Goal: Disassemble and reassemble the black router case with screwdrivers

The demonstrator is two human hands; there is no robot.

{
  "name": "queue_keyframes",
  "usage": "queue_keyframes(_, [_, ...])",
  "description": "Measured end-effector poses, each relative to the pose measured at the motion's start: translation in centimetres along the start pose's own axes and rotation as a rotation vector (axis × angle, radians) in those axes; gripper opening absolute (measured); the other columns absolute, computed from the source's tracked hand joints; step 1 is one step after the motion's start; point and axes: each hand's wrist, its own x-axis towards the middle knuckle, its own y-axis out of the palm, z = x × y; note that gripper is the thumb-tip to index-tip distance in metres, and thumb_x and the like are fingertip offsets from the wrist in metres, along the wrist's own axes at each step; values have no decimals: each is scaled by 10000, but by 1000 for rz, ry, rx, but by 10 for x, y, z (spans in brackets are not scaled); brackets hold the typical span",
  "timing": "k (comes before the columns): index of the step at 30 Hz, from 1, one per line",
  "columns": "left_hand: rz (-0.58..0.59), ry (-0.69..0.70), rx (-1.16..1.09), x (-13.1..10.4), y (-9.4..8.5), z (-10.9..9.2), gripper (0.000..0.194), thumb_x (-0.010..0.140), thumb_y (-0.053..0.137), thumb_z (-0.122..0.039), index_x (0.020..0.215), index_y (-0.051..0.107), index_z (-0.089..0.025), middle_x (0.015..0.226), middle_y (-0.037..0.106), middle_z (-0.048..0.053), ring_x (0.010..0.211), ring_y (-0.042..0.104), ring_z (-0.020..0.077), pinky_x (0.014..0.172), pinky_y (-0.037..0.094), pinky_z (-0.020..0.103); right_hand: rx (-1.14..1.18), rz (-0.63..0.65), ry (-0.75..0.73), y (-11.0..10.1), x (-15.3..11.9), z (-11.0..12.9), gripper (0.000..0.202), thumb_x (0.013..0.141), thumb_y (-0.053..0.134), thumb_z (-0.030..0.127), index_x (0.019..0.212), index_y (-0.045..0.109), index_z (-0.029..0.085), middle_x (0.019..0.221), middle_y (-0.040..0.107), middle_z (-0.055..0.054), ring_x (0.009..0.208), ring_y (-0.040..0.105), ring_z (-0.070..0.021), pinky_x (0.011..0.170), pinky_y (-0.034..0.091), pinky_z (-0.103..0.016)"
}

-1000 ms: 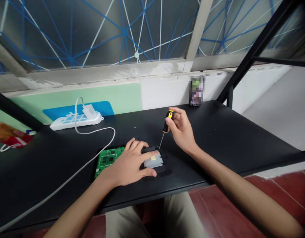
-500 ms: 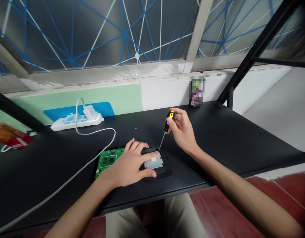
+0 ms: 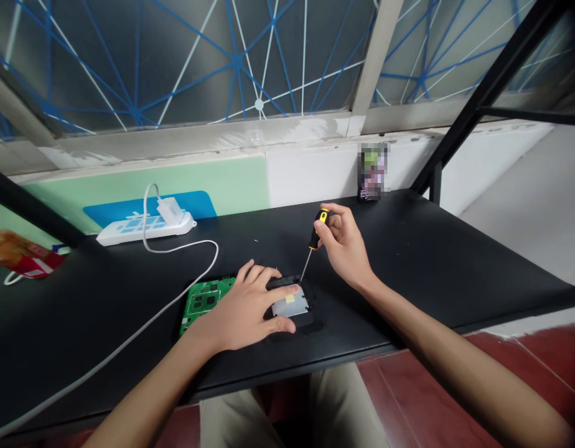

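Observation:
My right hand (image 3: pixel 346 249) grips a black and yellow screwdriver (image 3: pixel 319 229) near the top of its handle. The shaft slants down to the left, its tip at the upper right corner of a silver metal plate (image 3: pixel 297 305). This plate lies in a black housing (image 3: pixel 302 321) on the table and carries a small pale yellow square. With fingers spread, my left hand (image 3: pixel 247 308) rests over the housing, index finger on the plate. Partly under that hand, at its left, is a green circuit board (image 3: pixel 204 298). Whether the tip sits in a screw is too small to tell.
On the black table (image 3: pixel 362 323), a white power strip (image 3: pixel 142 229) holds a charger plug (image 3: pixel 170 211), whose white cable (image 3: pixel 142 334) runs to the front left. A red packet (image 3: pixel 28 254) lies at far left. A pixelated upright object (image 3: pixel 372 174) leans against the back wall.

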Motion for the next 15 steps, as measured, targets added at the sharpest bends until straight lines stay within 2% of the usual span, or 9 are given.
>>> queue_keyframes(15, [-43, 2, -11, 2, 2, 0, 545, 928, 574, -660, 1372, 600, -346, 1315, 542, 100, 1313, 458, 347, 1183, 179, 659, -15, -15, 42, 0, -1, 2, 320, 927, 606, 382, 1214, 505, 283, 745, 492, 50, 615, 554, -118, 618, 530, -326])
